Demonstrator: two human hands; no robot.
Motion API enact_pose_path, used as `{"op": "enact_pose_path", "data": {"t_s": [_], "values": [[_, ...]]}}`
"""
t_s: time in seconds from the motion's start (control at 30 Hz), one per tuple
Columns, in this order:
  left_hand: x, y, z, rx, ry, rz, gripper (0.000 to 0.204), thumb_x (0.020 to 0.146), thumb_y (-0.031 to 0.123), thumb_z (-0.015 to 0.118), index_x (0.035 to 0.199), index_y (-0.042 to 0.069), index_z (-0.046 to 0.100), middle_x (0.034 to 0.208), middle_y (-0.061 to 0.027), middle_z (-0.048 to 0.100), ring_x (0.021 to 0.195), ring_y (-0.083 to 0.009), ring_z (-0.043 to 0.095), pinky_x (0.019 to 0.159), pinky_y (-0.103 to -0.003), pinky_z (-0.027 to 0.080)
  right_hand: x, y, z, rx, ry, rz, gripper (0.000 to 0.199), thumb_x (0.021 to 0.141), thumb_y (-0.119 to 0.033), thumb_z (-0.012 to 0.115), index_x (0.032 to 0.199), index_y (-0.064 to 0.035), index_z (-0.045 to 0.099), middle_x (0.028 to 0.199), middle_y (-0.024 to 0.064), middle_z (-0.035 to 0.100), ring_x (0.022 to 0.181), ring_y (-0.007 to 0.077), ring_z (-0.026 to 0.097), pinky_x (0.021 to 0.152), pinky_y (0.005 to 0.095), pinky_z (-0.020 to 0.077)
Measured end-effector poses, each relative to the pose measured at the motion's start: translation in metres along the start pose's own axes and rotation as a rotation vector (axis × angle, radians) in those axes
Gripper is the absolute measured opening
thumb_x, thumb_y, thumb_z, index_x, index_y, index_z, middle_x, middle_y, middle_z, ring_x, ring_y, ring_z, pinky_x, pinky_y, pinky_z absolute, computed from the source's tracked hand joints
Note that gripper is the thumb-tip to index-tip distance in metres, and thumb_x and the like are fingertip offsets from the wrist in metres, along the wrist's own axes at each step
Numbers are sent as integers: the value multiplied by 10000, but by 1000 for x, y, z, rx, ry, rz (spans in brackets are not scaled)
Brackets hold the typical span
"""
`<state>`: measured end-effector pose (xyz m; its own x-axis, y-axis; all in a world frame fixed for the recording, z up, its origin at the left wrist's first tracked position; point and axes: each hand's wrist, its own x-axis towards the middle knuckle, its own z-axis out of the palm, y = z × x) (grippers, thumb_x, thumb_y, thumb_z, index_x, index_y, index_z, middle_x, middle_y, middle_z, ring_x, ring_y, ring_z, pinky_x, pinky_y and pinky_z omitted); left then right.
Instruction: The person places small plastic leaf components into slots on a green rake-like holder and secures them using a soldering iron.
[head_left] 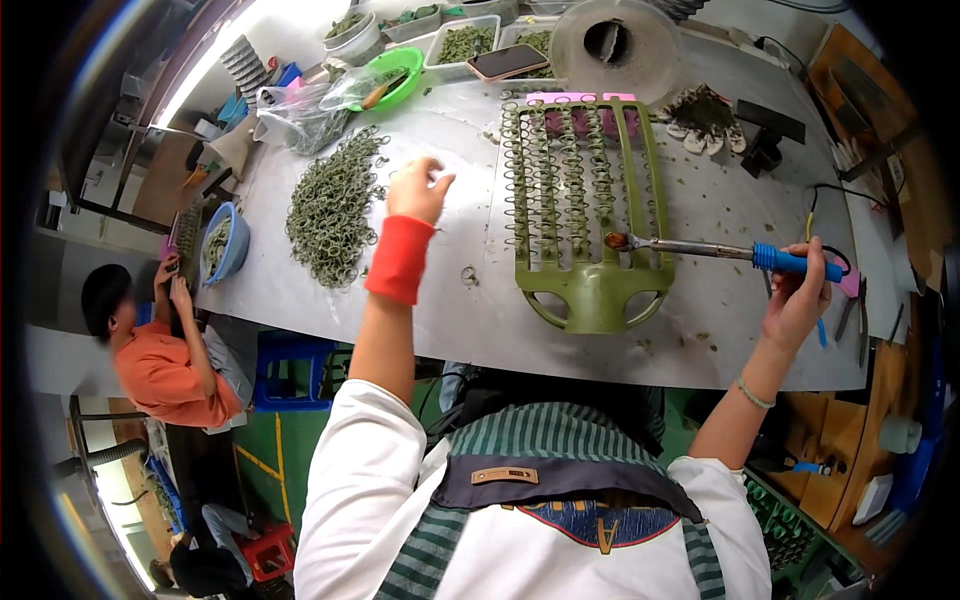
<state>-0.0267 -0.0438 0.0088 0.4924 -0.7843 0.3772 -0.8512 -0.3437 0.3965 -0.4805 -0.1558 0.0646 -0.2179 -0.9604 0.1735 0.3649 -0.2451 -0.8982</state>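
My right hand (798, 308) grips the blue handle of a soldering iron (700, 248). Its dark brown tip lies over the lower part of an olive-green plastic frame (595, 290) with long slots. Columns of small green rings or coils (540, 185) stand along its left and middle bars; the right-hand bars look bare. My left hand (416, 190), above a red wristband, hovers over the table left of the frame, fingers curled. Anything small between those fingertips cannot be made out. Beside it lies a heap of loose olive-green rings (335, 210).
A pink piece (625, 97) sits under the frame's far end. Behind are a phone (507, 62) on tubs, a green basin (408, 68) and a plastic bag (300, 115). Gloves (705, 115) and a black stand (768, 130) lie right. A person in orange (170, 370) works left.
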Motion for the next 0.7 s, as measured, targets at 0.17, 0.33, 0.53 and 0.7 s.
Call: {"op": "enact_pose_path", "data": {"t_s": [0.17, 0.33, 0.53, 0.7], "values": [[-11, -33, -3, 149, -96, -156, 249, 766, 242, 746, 917, 51, 694, 803, -122, 685, 715, -222, 640, 683, -329, 500, -1, -3, -1, -21, 0, -8, 305, 874, -286, 650, 701, -36, 620, 649, 46, 600, 448, 91, 495, 421, 191, 366], [-12, -33, -12, -487, -80, -321, 186, 816, 198, 718, 828, 20, 665, 781, -87, 679, 737, -156, 632, 688, -306, 499, -3, -7, 1, -29, -16, -16, 307, 874, -290, 650, 702, -37, 621, 655, 47, 603, 454, 88, 496, 426, 190, 369], [-18, -17, -16, 174, 374, 366, 122, 792, 159, 724, 815, 56, 663, 792, -86, 673, 675, -202, 616, 645, -323, 495, -5, -8, -1, -37, -19, -30, 311, 876, -297, 649, 703, -39, 624, 654, 41, 601, 457, 85, 493, 428, 188, 366], [-33, -32, -12, -136, -86, -10, 108, 824, 190, 694, 842, 84, 680, 761, -82, 674, 639, -220, 636, 610, -331, 498, -5, -10, -1, -32, -17, -19, 310, 872, -304, 656, 706, -45, 628, 656, 38, 601, 459, 85, 495, 425, 187, 365]]}}
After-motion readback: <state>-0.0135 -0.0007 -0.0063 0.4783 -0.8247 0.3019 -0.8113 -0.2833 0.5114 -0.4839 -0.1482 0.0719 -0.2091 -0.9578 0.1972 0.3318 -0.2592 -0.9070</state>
